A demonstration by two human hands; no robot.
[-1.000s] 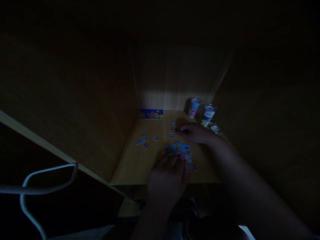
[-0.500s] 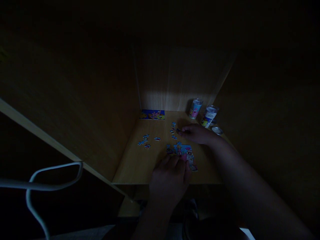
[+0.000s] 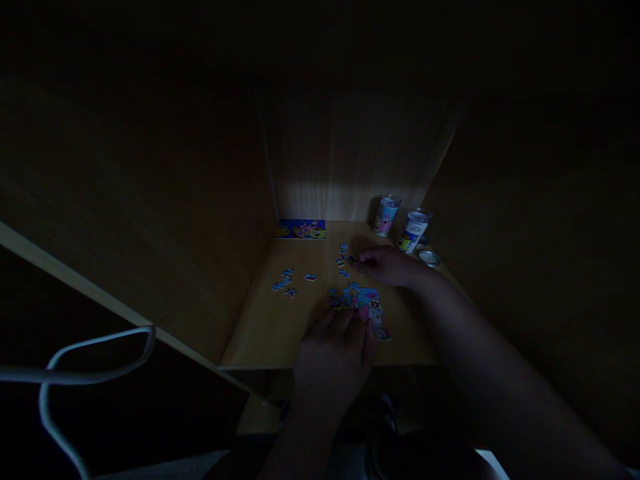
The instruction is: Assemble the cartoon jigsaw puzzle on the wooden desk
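Observation:
A partly joined jigsaw puzzle [image 3: 373, 303] with a colourful cartoon picture lies near the front of the wooden shelf. My left hand [image 3: 333, 350] rests on its lower left part, fingers laid over it and covering some of the picture. Beyond the puzzle, my right hand [image 3: 383, 265] is closed in a pinch on a small dark-looking puzzle piece [image 3: 352, 259], just above the shelf. Loose pieces [image 3: 343, 273] lie right beside that hand. Several more pieces [image 3: 286, 279] are scattered to the left, with a single piece [image 3: 311, 277] between the groups.
Two clear-topped cartoon canisters [image 3: 387, 217] [image 3: 414, 231] stand at the back right, with a round lid [image 3: 429, 258] near them. A blue cartoon picture card [image 3: 300, 229] lies against the back wall. Side panels enclose the dim shelf [image 3: 260, 333]. A white cable [image 3: 95, 377] loops at the left.
The whole view has shifted slightly, so the scene sits a little further left. Both hands keep nearly the same places relative to the puzzle and the pieces.

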